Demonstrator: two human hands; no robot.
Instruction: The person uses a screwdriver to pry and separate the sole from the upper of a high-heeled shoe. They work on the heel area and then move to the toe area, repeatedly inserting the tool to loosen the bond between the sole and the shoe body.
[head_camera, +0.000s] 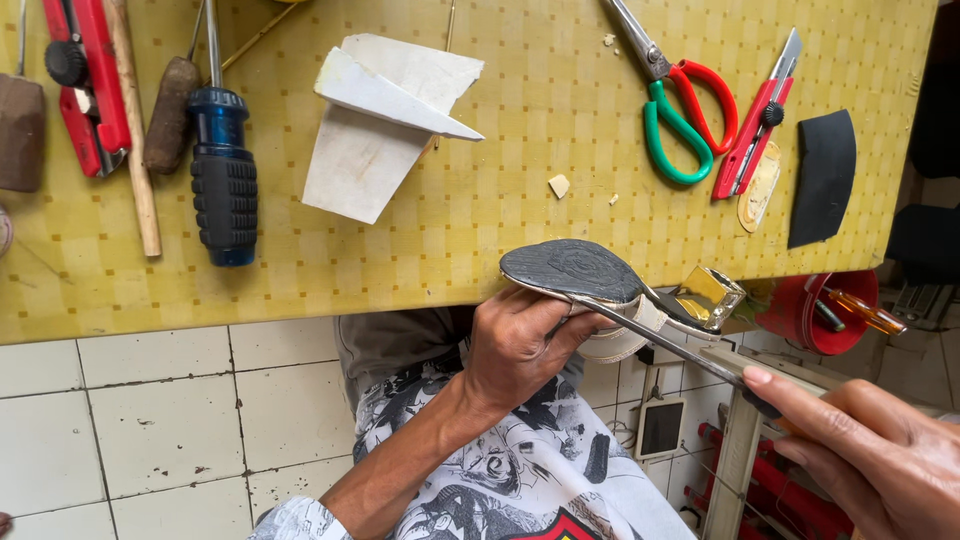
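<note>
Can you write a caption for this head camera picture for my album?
Left hand holds an upturned shoe while right hand works a thin tool along its sole, beside a yellow workbench.

Shoe sole (572, 269) matt black rubber; heel (712, 296) glossy gold; tablecloth (520, 150) smooth plastic.

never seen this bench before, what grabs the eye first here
A shoe held sole-up at the table's near edge, gripped from below by the left hand, while the right hand works a thin metal tool against it. Behind, on the yellow table, lie red-and-green scissors and a blue screwdriver.
</note>
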